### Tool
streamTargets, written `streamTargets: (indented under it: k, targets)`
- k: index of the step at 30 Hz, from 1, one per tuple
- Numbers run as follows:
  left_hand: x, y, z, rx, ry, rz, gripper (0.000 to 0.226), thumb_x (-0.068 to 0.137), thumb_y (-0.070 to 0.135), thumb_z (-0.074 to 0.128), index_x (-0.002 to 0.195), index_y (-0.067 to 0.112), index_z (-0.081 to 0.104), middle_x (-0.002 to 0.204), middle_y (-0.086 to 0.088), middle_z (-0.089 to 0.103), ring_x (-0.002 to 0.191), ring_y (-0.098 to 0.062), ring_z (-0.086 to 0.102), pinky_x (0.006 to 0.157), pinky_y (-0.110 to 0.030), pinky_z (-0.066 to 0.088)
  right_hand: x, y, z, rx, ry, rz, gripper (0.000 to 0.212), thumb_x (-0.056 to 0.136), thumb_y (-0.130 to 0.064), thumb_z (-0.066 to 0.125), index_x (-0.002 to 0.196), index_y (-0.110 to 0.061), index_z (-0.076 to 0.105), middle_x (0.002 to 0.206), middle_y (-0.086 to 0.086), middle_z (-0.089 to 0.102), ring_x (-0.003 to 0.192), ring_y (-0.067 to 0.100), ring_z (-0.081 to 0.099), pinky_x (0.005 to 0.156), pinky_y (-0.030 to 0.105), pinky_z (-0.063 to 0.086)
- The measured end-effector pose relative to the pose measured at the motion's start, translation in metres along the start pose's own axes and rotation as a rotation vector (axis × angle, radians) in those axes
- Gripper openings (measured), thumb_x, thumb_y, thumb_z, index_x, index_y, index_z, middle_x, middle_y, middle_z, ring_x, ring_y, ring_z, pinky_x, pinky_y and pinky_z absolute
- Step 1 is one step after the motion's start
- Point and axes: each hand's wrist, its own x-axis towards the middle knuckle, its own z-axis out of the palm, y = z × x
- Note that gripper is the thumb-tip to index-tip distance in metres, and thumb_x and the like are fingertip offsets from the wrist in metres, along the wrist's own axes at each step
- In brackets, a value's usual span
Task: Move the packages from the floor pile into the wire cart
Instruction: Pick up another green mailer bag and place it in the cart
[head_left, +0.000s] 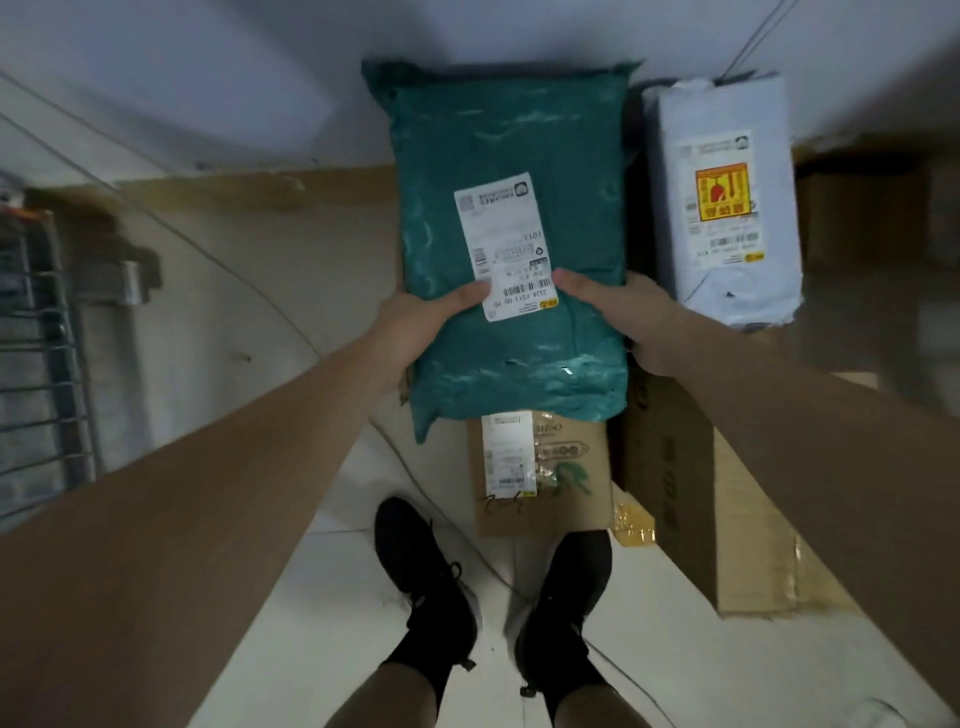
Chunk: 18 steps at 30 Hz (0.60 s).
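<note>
Squarely at the middle of the view, 2 hands grip a teal poly mailer (511, 249) by its long edges. The left hand (415, 332) clasps the 9 o'clock edge with its thumb laid over the top, the tip touching the white shipping label (506, 247). The right hand (631, 325) clasps the 3 o'clock edge, thumb likewise pressed on the top face just beside the label; the other fingers of both hands are hidden under the mailer. Whether the mailer is lifted clear or resting on the boxes below, I cannot tell. At its 6 o'clock a small cardboard box (545, 473) with its own label shows from beneath it. At 3 o'clock lies a white wrapped parcel (724, 202) bearing an orange sticker, and toward 4 o'clock a larger brown carton (696, 493). The wire cart (36, 364) stands well apart at 9 o'clock, blurred. At 6 o'clock, 2 black shoes (421, 571) stand on the pale tiled floor (322, 597).
</note>
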Motion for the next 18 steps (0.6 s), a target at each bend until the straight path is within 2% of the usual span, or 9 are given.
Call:
streamTargets:
  k: [3,6,8,10,14,16,18]
  targets:
    - [-0.002,-0.001,0.003,-0.134,0.008,-0.01,0.102,0.048,0.057,0.102,0.137,0.025,0.064,0.122,0.001,0.077,0.107,-0.022,0.077,0.098,-0.045,0.06,-0.006,0.007,0.006,0.192,0.009,-0.033,0.068,0.071,-0.047,0.093,0.13,-0.026,0.065,0.115,-0.002,0.079,0.098,0.018,0.078,0.085,0.039,0.064]
    - [-0.019,0.006,0.005,-0.199,0.083,0.006,0.116,0.049,0.06,0.101,0.144,0.022,0.046,0.127,0.0,0.073,0.107,-0.022,0.076,0.094,-0.049,0.062,-0.028,0.005,0.008,0.252,0.007,-0.052,0.046,0.083,-0.039,0.086,0.123,-0.028,0.066,0.113,-0.002,0.079,0.097,0.018,0.078,0.077,0.035,0.064]
    - [-0.038,0.015,0.002,-0.203,0.099,0.004,0.104,0.06,0.056,0.098,0.141,0.022,0.042,0.127,0.0,0.07,0.106,-0.021,0.075,0.093,-0.048,0.062,-0.048,-0.002,0.008,0.274,-0.009,-0.056,0.049,0.085,-0.038,0.084,0.129,-0.025,0.065,0.114,0.0,0.079,0.1,0.022,0.078,0.082,0.04,0.064]
    - [-0.065,0.026,-0.005,-0.203,0.098,-0.009,0.1,0.062,0.054,0.097,0.139,0.022,0.041,0.125,0.0,0.069,0.105,-0.021,0.075,0.092,-0.049,0.062,-0.074,-0.017,0.008,0.287,-0.022,-0.059,0.053,0.087,-0.039,0.082,0.135,-0.024,0.063,0.117,0.003,0.079,0.102,0.026,0.077,0.088,0.046,0.063]
    - [-0.146,0.067,-0.025,-0.194,0.086,0.014,0.113,0.046,0.058,0.103,0.138,0.021,0.049,0.125,-0.003,0.073,0.102,-0.023,0.077,0.09,-0.05,0.063,-0.154,-0.063,0.007,0.29,-0.009,-0.077,0.057,0.089,-0.049,0.078,0.137,-0.027,0.057,0.12,0.004,0.077,0.103,0.027,0.077,0.093,0.05,0.062]
    - [-0.199,0.097,-0.038,-0.214,0.092,0.041,0.092,0.054,0.049,0.102,0.129,0.022,0.056,0.118,-0.004,0.076,0.098,-0.025,0.079,0.089,-0.05,0.063,-0.208,-0.092,0.008,0.26,-0.001,-0.099,0.061,0.086,-0.05,0.079,0.137,-0.028,0.054,0.12,0.003,0.077,0.104,0.026,0.077,0.095,0.05,0.061]
    - [-0.261,0.132,-0.047,-0.222,0.057,0.066,0.054,0.071,0.036,0.094,0.114,0.024,0.064,0.105,-0.004,0.081,0.092,-0.025,0.08,0.087,-0.047,0.064,-0.267,-0.124,0.007,0.227,-0.03,-0.121,0.06,0.086,-0.049,0.078,0.137,-0.027,0.057,0.117,0.002,0.078,0.102,0.025,0.077,0.091,0.045,0.062]
